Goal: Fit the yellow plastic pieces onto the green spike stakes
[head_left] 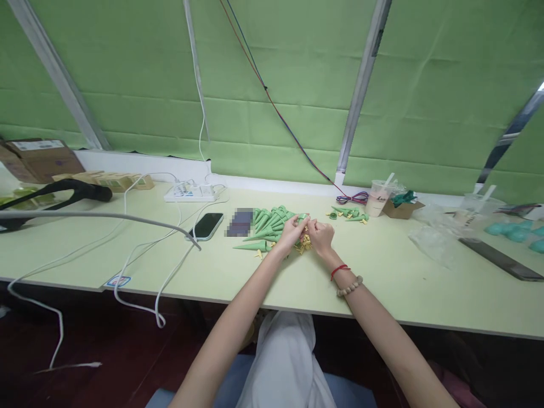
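In the head view my left hand point(292, 232) is closed around a green plastic piece point(303, 216), of which only a little shows at the fingertips. Right beside it, touching or nearly so, my right hand point(321, 236) is curled in a pinch; whatever it holds is hidden. Behind and left of my hands lies a pile of slender green plastic cones point(268, 219). One separate green cone point(253, 246) points left in front of that pile. Small yellow plastic pieces point(304, 245) are heaped under my hands, partly covered by them.
Further right lie several green pieces with yellow parts point(349, 214), near a drink cup point(377, 198) and a small cardboard box point(403, 208). A phone point(207, 226), white cables point(140, 243) and a power strip point(190, 193) are at left. Another dark phone point(501, 258) rests at right.
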`<state>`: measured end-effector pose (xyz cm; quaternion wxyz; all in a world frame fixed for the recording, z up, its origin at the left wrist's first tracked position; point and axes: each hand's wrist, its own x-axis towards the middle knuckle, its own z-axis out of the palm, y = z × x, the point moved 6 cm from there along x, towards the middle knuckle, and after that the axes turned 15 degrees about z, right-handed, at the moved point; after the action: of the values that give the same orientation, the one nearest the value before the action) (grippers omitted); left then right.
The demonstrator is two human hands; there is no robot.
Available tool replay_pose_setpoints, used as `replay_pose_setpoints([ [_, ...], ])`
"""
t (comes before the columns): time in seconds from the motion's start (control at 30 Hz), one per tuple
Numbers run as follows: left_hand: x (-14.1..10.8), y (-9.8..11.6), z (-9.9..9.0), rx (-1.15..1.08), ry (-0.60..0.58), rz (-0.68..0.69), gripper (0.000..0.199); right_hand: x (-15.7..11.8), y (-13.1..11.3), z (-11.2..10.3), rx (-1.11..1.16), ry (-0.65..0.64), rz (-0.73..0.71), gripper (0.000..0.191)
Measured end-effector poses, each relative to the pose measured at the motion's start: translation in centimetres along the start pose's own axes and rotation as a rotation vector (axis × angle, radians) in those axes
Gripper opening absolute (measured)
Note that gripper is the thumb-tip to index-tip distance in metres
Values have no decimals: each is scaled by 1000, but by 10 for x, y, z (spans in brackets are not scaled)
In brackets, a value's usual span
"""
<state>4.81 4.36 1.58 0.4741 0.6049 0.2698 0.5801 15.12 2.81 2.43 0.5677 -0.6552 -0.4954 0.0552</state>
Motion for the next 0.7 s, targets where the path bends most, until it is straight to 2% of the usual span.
replay_pose_setpoints([
  [0.07,1,6,-1,-14,23,66,51,2,0,-1,76,-64,40,44],
  [0.13,2,11,-6,-28,80,130,53,4,-1,1,254,-165,112,40],
  [0.23,4,13,-15,-21,182,159,54,4,-6,9,591,-327,203,29],
  [0.3,5,14,-18,-4,192,172,53,4,-9,15,727,-408,232,29],
  [0.47,3,20,-23,98,216,219,45,3,-10,21,745,-523,250,28],
  [0.6,2,18,-24,118,242,186,47,3,-7,21,745,-511,256,30],
  [0.7,2,13,-25,105,259,130,55,2,-6,22,820,-507,264,36],
])
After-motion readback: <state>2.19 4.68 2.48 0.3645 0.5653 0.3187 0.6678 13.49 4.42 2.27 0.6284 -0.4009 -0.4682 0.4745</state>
